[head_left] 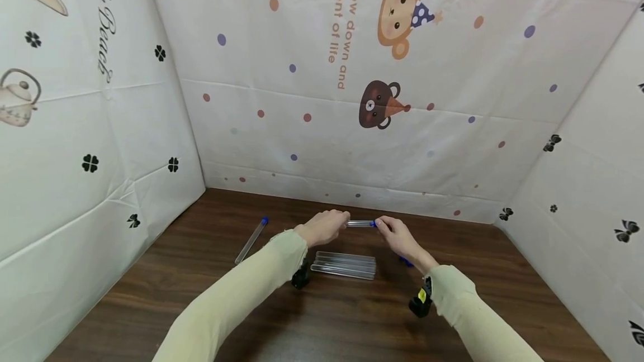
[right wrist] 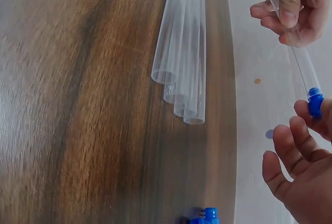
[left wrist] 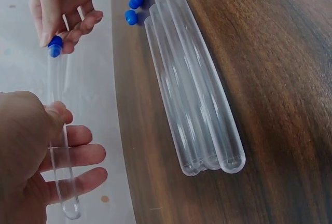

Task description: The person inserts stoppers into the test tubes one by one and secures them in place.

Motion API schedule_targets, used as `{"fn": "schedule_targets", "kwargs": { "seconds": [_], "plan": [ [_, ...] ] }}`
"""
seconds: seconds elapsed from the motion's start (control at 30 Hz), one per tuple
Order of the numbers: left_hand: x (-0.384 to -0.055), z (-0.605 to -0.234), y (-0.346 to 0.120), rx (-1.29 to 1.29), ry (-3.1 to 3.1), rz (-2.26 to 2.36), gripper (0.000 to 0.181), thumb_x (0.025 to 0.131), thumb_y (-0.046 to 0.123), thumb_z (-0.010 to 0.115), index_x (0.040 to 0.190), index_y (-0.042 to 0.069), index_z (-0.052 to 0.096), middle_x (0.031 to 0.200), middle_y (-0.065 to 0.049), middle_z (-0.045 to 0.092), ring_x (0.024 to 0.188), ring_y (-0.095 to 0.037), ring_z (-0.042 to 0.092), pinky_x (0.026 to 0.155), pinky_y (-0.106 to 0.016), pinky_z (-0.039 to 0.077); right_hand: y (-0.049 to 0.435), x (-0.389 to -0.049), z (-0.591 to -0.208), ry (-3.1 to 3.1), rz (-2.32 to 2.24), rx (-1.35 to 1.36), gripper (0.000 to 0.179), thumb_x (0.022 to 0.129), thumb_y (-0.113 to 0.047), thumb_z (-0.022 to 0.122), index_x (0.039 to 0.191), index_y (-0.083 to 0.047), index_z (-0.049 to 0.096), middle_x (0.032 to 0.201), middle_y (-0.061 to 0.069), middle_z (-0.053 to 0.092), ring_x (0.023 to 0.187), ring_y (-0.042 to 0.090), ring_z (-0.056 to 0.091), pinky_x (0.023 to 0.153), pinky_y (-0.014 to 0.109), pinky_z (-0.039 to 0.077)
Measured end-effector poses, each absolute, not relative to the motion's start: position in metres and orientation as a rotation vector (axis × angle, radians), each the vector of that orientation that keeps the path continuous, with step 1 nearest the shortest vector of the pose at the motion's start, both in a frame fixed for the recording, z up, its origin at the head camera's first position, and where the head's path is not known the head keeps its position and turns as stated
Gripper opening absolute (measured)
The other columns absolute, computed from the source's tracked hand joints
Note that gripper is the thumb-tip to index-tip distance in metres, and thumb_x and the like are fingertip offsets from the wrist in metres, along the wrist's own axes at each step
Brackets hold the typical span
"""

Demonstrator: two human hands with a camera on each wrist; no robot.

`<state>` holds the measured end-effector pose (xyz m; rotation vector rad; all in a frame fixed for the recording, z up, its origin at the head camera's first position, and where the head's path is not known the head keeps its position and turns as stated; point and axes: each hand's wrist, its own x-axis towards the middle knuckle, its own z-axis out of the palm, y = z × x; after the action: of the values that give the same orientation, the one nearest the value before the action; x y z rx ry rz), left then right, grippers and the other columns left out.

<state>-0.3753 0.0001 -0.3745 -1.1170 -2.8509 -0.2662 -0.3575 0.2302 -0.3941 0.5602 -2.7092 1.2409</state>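
My left hand [head_left: 324, 227] grips a clear test tube [head_left: 360, 224] between thumb and fingers, holding it up off the table. At the tube's mouth, the thumb and a finger of my right hand [head_left: 399, 237] pinch a blue cap [left wrist: 55, 45]. The cap's narrower end sits at the tube's open end, partly inside the rim in the right wrist view. Below the hands lie several uncapped test tubes [head_left: 347, 266], side by side on the wooden table.
A tube with a blue cap [head_left: 251, 241] lies on the left of the table [head_left: 322, 328]. Several loose blue caps [left wrist: 136, 2] rest near the right hand, past the tubes' open ends. A white patterned sheet [head_left: 302, 144] forms walls behind and at both sides.
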Motion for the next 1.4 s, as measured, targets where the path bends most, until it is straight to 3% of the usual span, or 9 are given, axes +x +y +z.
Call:
{"fn": "schedule_targets", "kwargs": {
  "seconds": [0.2, 0.47, 0.6, 0.9, 1.13, 1.4],
  "plan": [
    [-0.377, -0.377, 0.004, -1.09, -2.837, -0.251, 0.023, 0.093, -0.003, 0.054, 0.11, 0.012, 0.059, 0.113, -0.002, 0.07, 0.101, -0.016, 0.067, 0.081, -0.025, 0.055, 0.227, -0.358, -0.397, -2.667, 1.218, 0.516, 0.031, 0.105, -0.022, 0.041, 0.082, -0.005, 0.054, 0.069, 0.011, 0.048, 0.056, 0.007, 0.038, 0.055, 0.024, 0.035],
    [-0.377, -0.379, 0.004, -1.083, -2.862, -0.35, 0.025, 0.093, -0.004, 0.054, 0.112, 0.011, 0.061, 0.118, -0.003, 0.069, 0.108, -0.017, 0.066, 0.087, -0.027, 0.055, 0.223, -0.357, -0.399, -2.637, 1.232, 0.462, 0.034, 0.105, -0.023, 0.039, 0.085, -0.003, 0.056, 0.073, 0.007, 0.053, 0.065, 0.018, 0.047, 0.059, 0.025, 0.038],
    [-0.376, -0.379, 0.005, -1.101, -2.857, -0.432, 0.024, 0.093, -0.005, 0.055, 0.111, 0.009, 0.062, 0.119, -0.006, 0.069, 0.109, -0.019, 0.066, 0.087, -0.027, 0.055, 0.222, -0.357, -0.4, -2.636, 1.238, 0.424, 0.034, 0.106, -0.023, 0.038, 0.084, -0.003, 0.056, 0.074, 0.005, 0.053, 0.065, 0.016, 0.047, 0.059, 0.024, 0.037],
    [-0.376, -0.379, 0.011, -1.114, -2.804, -0.364, 0.023, 0.092, -0.004, 0.056, 0.11, 0.008, 0.064, 0.113, -0.005, 0.071, 0.103, -0.018, 0.068, 0.083, -0.025, 0.055, 0.221, -0.356, -0.401, -2.652, 1.265, 0.359, 0.038, 0.106, -0.022, 0.036, 0.084, 0.003, 0.054, 0.076, 0.021, 0.053, 0.058, 0.009, 0.039, 0.056, 0.024, 0.035],
    [-0.376, -0.378, 0.014, -1.095, -2.796, -0.366, 0.024, 0.092, -0.003, 0.057, 0.112, 0.008, 0.065, 0.113, -0.005, 0.071, 0.105, -0.018, 0.068, 0.085, -0.025, 0.055, 0.22, -0.357, -0.396, -2.663, 1.357, 0.286, 0.04, 0.106, -0.023, 0.035, 0.09, 0.008, 0.054, 0.074, 0.017, 0.052, 0.058, 0.011, 0.038, 0.054, 0.024, 0.033],
    [-0.375, -0.378, 0.015, -1.087, -2.758, -0.346, 0.026, 0.091, -0.005, 0.054, 0.111, 0.007, 0.066, 0.111, -0.005, 0.072, 0.104, -0.019, 0.068, 0.084, -0.025, 0.055, 0.219, -0.354, -0.392, -2.686, 1.433, 0.225, 0.043, 0.107, -0.026, 0.033, 0.093, 0.009, 0.054, 0.068, 0.0, 0.045, 0.058, 0.013, 0.039, 0.054, 0.024, 0.034]
  ]
}}
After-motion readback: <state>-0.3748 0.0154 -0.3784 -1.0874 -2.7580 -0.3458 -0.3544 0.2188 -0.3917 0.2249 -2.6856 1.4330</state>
